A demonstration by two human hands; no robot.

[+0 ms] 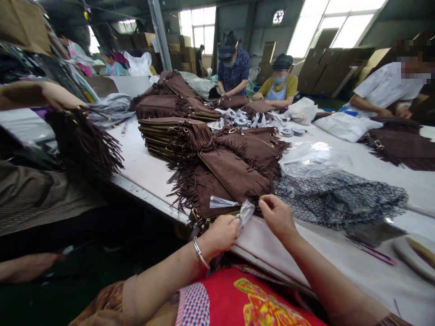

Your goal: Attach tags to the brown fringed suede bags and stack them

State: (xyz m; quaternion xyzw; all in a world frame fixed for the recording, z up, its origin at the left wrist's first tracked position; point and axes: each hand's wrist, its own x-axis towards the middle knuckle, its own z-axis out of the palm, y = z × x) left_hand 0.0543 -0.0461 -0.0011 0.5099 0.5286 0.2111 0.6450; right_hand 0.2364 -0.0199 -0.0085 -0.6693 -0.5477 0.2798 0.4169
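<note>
My left hand [222, 233], with a silver bangle at its wrist, is closed on a piece of clear plastic wrap [246, 213] at the table's front edge. My right hand [277, 216] is a little to the right, thumb and fingers pinched together by the near corner of a brown fringed bag [234, 174]. Whatever is in that pinch is too small to make out. The bag lies flat, its gold zipper facing up, and a plastic-wrapped strip [222, 202] rests on its near side. Metal clasps [195, 215] show at its left corner.
More brown fringed bags are stacked behind [163, 136]. Right of my hands lie a black-and-white knit cloth [340, 199], a tape roll [418, 253] and a pink-handled tool [374, 251]. At left, a co-worker's hand [63, 96] holds another fringed bag [84, 140]. Other people work across the table.
</note>
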